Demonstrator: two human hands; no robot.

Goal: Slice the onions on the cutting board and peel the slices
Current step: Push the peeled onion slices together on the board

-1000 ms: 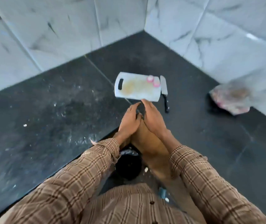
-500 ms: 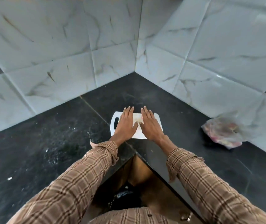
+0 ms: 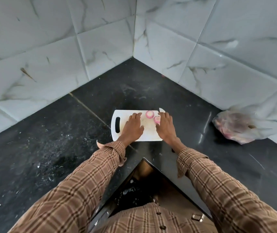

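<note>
Knife point(image 3: 161, 110) mostly hidden under flat right hand point(image 3: 166, 127), left hand point(image 3: 133, 127) flat on cutting board point(image 3: 148, 135) — onions point(image 3: 150, 114) partly covered

I see a brown plaid shirt with long sleeves point(image 3: 87, 185), cuffs unbuttoned. Dark buttons point(image 3: 163, 227) run down its front.

The bench point(image 3: 33, 157) was seen as dark polished stone, glossy but dusted with pale specks. The cutting board point(image 3: 148, 132) looked like smooth white plastic, a bit stained in the middle. Wall tiles point(image 3: 50, 56) were finished in glossy white marble-look ceramic. A thin crinkly clear plastic bag point(image 3: 245, 125) was noted, plus checked woven cloth sleeves point(image 3: 84, 190).
</note>
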